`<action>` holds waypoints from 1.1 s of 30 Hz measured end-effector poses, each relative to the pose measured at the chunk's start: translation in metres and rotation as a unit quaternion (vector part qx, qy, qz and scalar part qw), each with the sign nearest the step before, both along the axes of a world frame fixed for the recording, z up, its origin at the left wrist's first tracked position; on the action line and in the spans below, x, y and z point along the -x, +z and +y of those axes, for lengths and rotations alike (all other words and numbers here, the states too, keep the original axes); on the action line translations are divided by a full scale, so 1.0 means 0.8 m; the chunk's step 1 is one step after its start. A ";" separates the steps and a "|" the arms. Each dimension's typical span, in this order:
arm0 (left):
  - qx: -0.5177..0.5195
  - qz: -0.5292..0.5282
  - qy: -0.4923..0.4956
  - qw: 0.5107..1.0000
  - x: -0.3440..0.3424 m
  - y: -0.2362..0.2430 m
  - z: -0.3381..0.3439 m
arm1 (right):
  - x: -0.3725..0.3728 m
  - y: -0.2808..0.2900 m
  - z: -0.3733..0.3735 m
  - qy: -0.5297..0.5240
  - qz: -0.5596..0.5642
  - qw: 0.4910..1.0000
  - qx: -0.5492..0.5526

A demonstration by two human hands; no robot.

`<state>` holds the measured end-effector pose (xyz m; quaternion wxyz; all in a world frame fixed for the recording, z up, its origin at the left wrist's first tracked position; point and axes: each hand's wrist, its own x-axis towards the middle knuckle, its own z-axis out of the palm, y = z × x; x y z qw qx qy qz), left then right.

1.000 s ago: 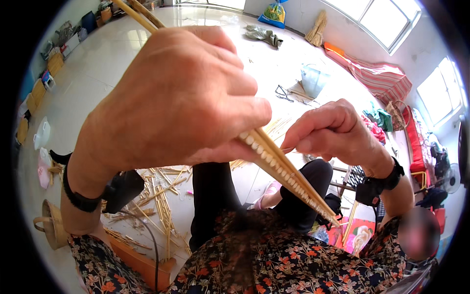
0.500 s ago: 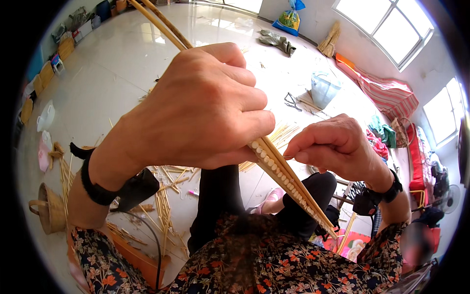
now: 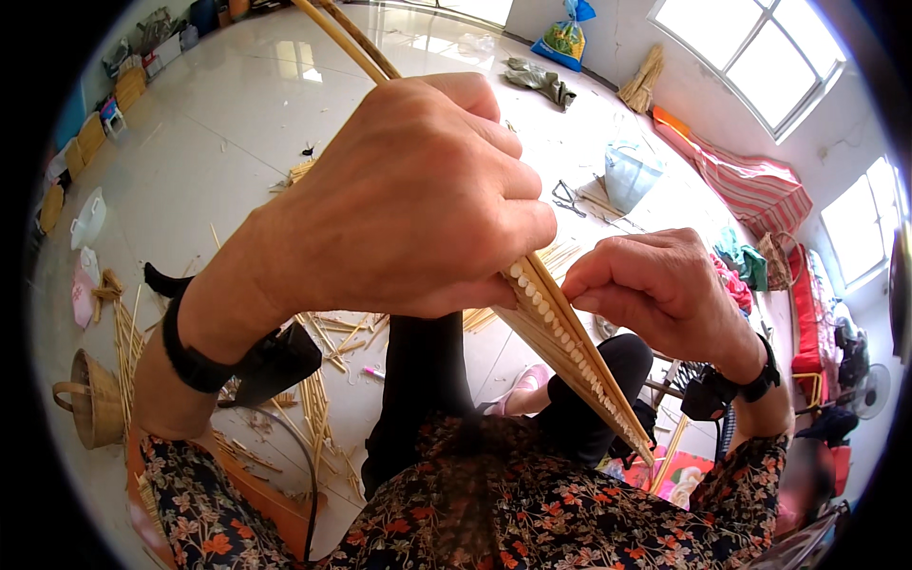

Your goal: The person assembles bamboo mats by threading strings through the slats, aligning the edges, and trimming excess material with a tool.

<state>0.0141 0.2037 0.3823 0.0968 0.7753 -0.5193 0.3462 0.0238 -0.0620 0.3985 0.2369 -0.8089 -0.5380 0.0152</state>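
My left hand (image 3: 408, 209) is closed around long, thin tan sticks (image 3: 348, 40) that run from the upper left down to the lower right, toward my lap. Below the fist, a row of small white, knot-like loops (image 3: 560, 337) lies between the sticks, beside a pale flat strip. My right hand (image 3: 660, 290) is pinched, thumb against forefinger, just at the right edge of the sticks. Whatever sits between those fingertips is too small to make out. Both wrists carry black straps with small dark devices.
Loose sticks and scraps (image 3: 318, 408) litter the tiled floor around my legs. A wicker basket (image 3: 95, 399) stands at the left. Farther off are a pale blue bucket (image 3: 632, 178), a grey cloth (image 3: 537, 81) and a straw broom (image 3: 642, 78). A dark cable (image 3: 304, 456) hangs by my left arm.
My left hand has moved slightly right with the upper sticks. The gap showing the white loops looks wider. My right fingers have shifted a little right and stay pinched.
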 end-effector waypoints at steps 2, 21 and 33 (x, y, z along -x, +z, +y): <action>-0.010 0.003 0.009 1.000 -0.002 0.003 0.000 | 0.003 0.004 0.002 -0.005 -0.005 1.000 0.003; 0.004 0.010 0.005 1.000 0.001 0.005 0.000 | 0.011 -0.009 0.003 -0.010 -0.006 0.999 -0.050; 0.008 0.004 0.029 1.000 0.002 0.007 -0.002 | 0.043 -0.004 0.022 -0.137 -0.011 0.990 -0.014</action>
